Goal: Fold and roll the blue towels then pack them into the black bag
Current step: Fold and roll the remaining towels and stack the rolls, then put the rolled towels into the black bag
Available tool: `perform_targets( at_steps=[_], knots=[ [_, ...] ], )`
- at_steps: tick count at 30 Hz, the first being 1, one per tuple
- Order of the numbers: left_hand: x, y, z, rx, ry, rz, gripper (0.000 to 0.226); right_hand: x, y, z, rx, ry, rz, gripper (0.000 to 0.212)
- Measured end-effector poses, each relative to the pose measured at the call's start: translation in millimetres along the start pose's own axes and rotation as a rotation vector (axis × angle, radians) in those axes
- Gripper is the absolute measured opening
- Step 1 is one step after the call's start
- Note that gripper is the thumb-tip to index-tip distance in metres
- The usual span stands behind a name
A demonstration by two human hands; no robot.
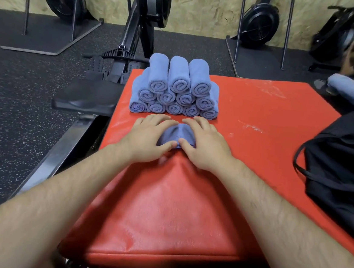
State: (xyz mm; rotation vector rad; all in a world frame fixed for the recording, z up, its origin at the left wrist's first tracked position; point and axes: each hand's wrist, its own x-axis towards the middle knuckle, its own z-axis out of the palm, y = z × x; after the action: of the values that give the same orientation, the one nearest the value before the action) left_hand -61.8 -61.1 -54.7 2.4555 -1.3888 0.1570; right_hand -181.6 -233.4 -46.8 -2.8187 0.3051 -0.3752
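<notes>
in the middle of the frame the left hand [148, 138] and the right hand [206, 147] lie side by side over one blue towel [177, 132], which rests on the red bench [252, 112]. the fingers of both hands curve over the top of the roll and the thumbs tuck against its near edge, so both hands hold it; only a little cloth shows between them. just above it in the frame stands a pile of rolled towels [177, 87], stacked in three rows with the spiral ends to the camera. the black bag [344, 176] lies on the bench at the right edge of the frame, well apart from the pile; i cannot tell if its mouth is open. i judge that the step in hand is the rolling of this towel, near its end, and packing is not yet begun. the next move calls for even pressure from both hands, then a firm hold so the roll does not unwind when it is lifted.
</notes>
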Motion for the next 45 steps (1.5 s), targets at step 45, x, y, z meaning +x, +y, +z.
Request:
perform_targets(
  at_steps=[45],
  knots=[
    [113,359,133,-0.011,-0.48,0.223,0.055,-213,227,-126,0.158,-0.218,1.004,0.076]
  ],
)
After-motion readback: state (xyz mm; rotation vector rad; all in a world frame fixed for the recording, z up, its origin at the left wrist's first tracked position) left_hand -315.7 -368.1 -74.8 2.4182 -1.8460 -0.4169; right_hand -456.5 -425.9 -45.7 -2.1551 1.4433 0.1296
